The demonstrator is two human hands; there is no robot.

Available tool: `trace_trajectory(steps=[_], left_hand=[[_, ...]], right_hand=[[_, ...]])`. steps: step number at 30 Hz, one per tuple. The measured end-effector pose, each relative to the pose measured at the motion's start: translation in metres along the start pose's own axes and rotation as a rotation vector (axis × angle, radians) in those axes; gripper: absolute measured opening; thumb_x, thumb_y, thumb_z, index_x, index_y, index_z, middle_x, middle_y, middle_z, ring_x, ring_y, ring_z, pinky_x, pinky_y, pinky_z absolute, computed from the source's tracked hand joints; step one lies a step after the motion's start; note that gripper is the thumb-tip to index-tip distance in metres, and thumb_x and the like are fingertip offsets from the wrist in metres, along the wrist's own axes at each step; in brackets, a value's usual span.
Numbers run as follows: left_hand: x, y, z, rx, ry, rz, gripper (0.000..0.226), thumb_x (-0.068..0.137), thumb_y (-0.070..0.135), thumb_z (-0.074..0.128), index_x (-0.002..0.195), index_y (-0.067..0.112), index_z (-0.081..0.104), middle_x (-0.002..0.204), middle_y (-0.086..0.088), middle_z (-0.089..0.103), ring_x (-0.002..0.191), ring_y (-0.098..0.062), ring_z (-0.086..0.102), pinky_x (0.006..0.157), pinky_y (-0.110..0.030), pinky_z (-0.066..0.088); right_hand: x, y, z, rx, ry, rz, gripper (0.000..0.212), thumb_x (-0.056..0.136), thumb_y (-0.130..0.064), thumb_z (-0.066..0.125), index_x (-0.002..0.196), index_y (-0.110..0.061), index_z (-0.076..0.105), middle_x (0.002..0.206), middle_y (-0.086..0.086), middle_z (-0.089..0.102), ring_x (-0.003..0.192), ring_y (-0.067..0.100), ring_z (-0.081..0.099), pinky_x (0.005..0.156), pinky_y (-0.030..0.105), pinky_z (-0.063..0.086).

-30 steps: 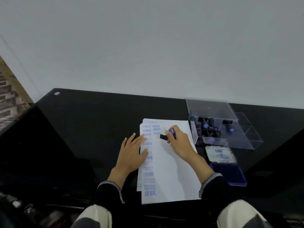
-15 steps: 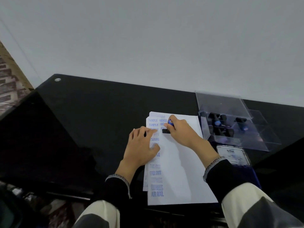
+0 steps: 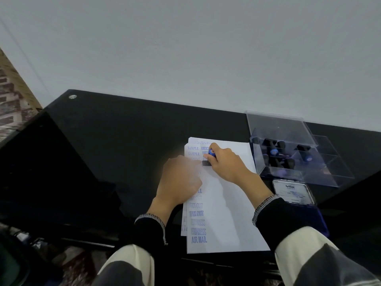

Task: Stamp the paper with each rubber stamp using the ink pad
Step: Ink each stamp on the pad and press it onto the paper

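White paper sheets (image 3: 231, 203) lie stacked on the black table, their left column full of blue stamped words. My right hand (image 3: 224, 164) grips a black rubber stamp with a blue top (image 3: 208, 157) and holds its base down on the paper near the top of the second column. My left hand (image 3: 181, 180) lies flat with straight fingers on the sheets' left edge; it is blurred. The open ink pad (image 3: 292, 193), with its lid up and its blue pad partly behind my right sleeve, sits to the right of the paper.
A clear plastic box (image 3: 329, 170) with its lid up stands at the back right and holds several black stamps (image 3: 276, 155). The glossy black table (image 3: 115, 145) stretches left and ends at a white wall. A patterned floor shows at far left.
The stamp went from just above the paper to pressed onto it, a little higher up the sheet. My left hand slid slightly and stays flat on the paper. The camera shifted.
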State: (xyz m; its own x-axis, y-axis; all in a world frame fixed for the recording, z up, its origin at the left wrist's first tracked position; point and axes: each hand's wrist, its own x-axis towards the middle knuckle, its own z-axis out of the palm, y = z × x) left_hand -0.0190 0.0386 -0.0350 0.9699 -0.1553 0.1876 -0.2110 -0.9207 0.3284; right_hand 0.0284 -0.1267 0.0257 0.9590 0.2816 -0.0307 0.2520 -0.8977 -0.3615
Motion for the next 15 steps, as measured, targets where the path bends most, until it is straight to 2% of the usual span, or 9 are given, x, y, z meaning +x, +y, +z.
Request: trace_trajectory(steps=[5, 15], left_hand=[[0.0005, 0.0005, -0.0006, 0.001, -0.009, -0.008, 0.051, 0.089, 0.051, 0.044, 0.138, 0.038, 0.041, 0.134, 0.006, 0.039, 0.127, -0.018, 0.036, 0.114, -0.040, 0.020], [0.0002, 0.0015, -0.0016, -0.013, -0.019, -0.018, 0.050, 0.090, 0.050, 0.046, 0.139, 0.039, 0.041, 0.136, 0.006, 0.038, 0.129, -0.018, 0.034, 0.115, -0.041, 0.018]], right_hand=[[-0.0014, -0.0019, 0.0000, -0.023, 0.006, 0.004, 0.036, 0.101, -0.037, 0.041, 0.128, -0.013, 0.042, 0.115, 0.005, 0.063, 0.057, 0.011, 0.046, 0.050, 0.016, 0.029], [-0.0013, -0.0037, 0.0020, -0.042, 0.014, 0.009, 0.038, 0.101, -0.038, 0.040, 0.131, -0.014, 0.041, 0.117, 0.005, 0.062, 0.059, 0.011, 0.045, 0.051, 0.015, 0.030]])
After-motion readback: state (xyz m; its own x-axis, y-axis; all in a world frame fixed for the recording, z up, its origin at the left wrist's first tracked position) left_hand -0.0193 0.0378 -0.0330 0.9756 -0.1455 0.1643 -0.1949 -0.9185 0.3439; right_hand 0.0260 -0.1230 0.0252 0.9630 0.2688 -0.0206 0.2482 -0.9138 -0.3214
